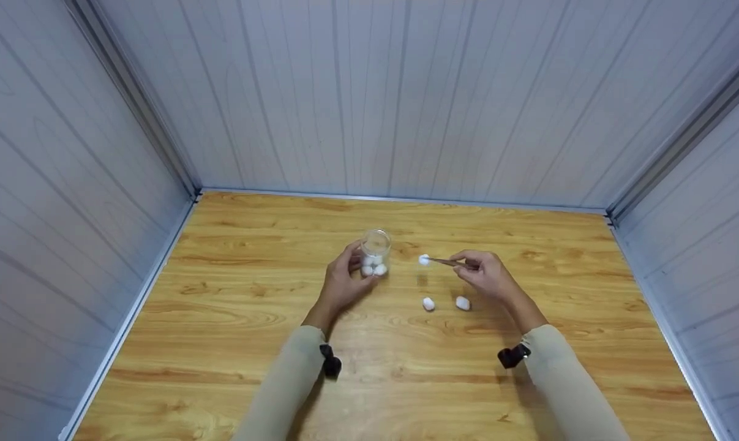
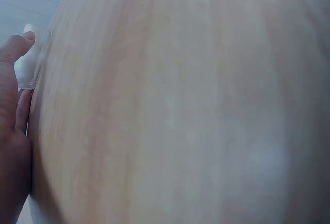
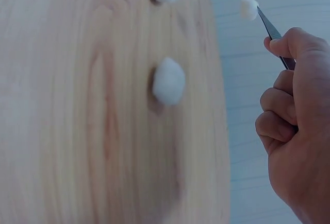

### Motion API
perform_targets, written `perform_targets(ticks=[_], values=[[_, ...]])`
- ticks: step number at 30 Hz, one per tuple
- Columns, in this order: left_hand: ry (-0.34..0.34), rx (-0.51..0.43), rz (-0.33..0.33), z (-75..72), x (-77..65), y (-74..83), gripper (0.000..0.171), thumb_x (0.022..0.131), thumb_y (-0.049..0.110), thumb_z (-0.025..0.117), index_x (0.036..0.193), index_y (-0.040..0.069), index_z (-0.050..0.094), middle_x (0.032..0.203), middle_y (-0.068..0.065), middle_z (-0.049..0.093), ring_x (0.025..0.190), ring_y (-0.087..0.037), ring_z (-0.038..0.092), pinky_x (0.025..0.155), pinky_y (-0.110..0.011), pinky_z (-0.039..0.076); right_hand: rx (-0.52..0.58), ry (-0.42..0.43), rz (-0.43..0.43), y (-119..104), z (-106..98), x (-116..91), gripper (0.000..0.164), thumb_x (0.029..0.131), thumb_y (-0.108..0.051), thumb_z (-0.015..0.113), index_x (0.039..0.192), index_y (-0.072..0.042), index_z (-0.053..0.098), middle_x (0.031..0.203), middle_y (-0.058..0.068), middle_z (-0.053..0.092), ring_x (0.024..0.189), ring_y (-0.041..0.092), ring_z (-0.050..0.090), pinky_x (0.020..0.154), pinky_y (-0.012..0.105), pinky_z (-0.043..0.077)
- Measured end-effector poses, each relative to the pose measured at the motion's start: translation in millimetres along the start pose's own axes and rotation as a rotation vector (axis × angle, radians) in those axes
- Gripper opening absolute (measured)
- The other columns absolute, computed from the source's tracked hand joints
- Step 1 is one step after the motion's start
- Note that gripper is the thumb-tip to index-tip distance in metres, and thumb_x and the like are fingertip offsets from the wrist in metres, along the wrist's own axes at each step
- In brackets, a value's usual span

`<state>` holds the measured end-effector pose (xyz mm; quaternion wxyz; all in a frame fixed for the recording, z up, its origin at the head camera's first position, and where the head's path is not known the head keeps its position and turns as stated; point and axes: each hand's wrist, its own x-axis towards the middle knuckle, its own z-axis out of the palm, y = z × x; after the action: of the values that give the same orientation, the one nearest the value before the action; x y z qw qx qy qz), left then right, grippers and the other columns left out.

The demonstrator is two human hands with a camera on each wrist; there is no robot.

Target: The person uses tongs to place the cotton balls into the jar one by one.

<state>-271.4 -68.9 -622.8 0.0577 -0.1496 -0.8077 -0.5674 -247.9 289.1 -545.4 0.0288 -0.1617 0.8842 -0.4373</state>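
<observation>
My left hand (image 1: 342,283) holds a clear glass jar (image 1: 376,241) standing on the table, fingers behind it and thumb in front. Several white cotton balls (image 1: 374,268) lie in its lower part. My right hand (image 1: 489,278) pinches metal tweezers (image 1: 446,262) between thumb and forefinger, other fingers curled in. At the tweezers' tips a cotton ball (image 3: 248,9) is held above the table, a short way right of the jar. Two loose cotton balls, one nearer the jar (image 1: 428,304) and one farther right (image 1: 463,303), lie on the table below the tweezers.
The wood-grain table (image 1: 222,343) is enclosed by a pale back wall (image 1: 369,110), a left wall (image 1: 57,214) and a right wall (image 1: 706,245). Small black devices sit at the left cuff (image 1: 330,361) and the right cuff (image 1: 513,356).
</observation>
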Motion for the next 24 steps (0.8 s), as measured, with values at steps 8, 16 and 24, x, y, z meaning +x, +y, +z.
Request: perform_targets(ticks=[8,16,24], values=[[0.001,-0.002,0.019,-0.3,0.6,-1.9,0.084,0.089,0.007,0.092,0.164,0.011,0.054,0.141,-0.024,0.070,0.132,-0.040,0.074,0.117,-0.044,0.066,-0.005,0.056,-0.018,-9,-12,6,0.020,0.109,-0.008,0.071,0.124,-0.004,0.083,0.067,-0.006,0.042,0.058,0.004,0.031,0.057,0.022,0.031],[-0.002,0.008,0.010,-0.7,0.8,-1.9,0.083,0.089,0.008,0.092,0.163,0.008,0.054,0.143,-0.025,0.069,0.131,-0.041,0.075,0.115,-0.047,0.067,0.001,0.075,-0.029,-14,-17,10,0.021,0.109,-0.008,0.071,0.125,-0.003,0.083,0.069,-0.005,0.046,0.059,0.003,0.032,0.059,0.023,0.032],[-0.003,0.003,0.006,-1.2,2.0,-1.1,0.083,0.088,0.007,0.092,0.163,0.009,0.054,0.143,-0.025,0.070,0.132,-0.041,0.074,0.116,-0.048,0.066,0.006,0.081,-0.025,-15,-15,13,0.021,0.109,-0.009,0.071,0.125,-0.003,0.083,0.071,-0.005,0.049,0.061,0.003,0.035,0.059,0.022,0.034]])
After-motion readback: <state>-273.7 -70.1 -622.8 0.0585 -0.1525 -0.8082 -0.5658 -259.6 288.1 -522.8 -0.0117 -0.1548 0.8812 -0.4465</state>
